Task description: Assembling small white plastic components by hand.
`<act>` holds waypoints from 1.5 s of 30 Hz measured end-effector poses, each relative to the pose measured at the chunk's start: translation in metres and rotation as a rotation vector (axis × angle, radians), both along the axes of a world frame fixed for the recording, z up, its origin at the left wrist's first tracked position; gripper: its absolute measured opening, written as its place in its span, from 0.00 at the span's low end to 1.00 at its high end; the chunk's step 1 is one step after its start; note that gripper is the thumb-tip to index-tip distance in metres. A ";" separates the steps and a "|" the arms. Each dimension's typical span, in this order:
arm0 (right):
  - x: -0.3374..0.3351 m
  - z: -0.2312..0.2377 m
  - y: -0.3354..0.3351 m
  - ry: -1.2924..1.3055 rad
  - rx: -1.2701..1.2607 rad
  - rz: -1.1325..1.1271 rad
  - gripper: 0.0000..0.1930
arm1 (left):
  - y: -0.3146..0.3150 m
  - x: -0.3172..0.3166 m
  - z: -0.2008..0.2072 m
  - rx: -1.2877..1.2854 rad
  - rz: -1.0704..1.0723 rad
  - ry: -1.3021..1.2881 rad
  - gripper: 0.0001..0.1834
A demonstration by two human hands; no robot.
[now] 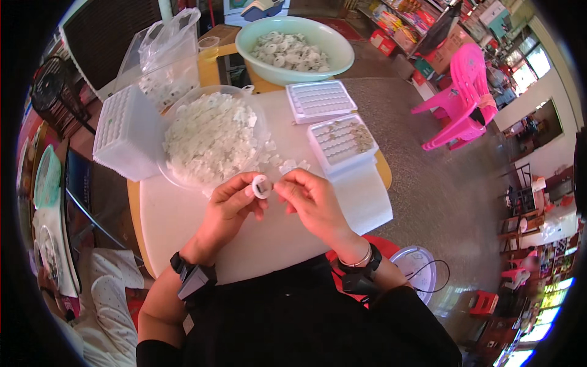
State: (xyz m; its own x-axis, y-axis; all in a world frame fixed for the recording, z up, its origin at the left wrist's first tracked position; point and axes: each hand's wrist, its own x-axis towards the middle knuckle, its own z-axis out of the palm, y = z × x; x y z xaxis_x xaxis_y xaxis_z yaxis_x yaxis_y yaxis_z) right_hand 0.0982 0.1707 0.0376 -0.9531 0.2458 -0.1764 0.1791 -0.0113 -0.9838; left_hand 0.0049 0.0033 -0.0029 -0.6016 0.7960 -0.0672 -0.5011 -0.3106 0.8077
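Note:
Above the white tabletop [183,226], my left hand [229,202] pinches a small round white plastic part [262,186] with a dark slot in its face. Close to its right side is my right hand [313,203], thumb and forefinger pressed together; whatever they hold is too small to make out. A clear round tub [162,160] heaped with small translucent white pieces [211,134] stands just beyond my left hand. A few loose white pieces [293,165] lie on the tabletop past my fingertips.
Behind the tub is a pale green basin [293,75] of round white parts. Two white ridged trays [321,101] lie at right, the nearer holding small brownish bits [361,137]. Stacked trays [125,131] and a plastic bag [168,52] stand left. Pink chairs [468,92] stand farther right.

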 end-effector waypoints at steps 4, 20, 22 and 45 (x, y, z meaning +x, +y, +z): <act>-0.005 -0.007 0.049 0.304 0.669 -0.378 0.06 | -0.005 -0.005 -0.003 0.020 0.009 -0.070 0.15; -0.029 -0.013 0.089 0.315 1.230 -0.314 0.02 | -0.003 -0.004 0.008 0.000 -0.086 -0.169 0.16; -0.017 0.006 0.064 0.192 0.794 -0.249 0.02 | -0.002 -0.005 0.004 0.023 -0.138 -0.195 0.17; -0.012 0.005 0.015 0.028 -0.057 0.287 0.11 | -0.004 0.000 0.014 -0.157 -0.243 0.011 0.19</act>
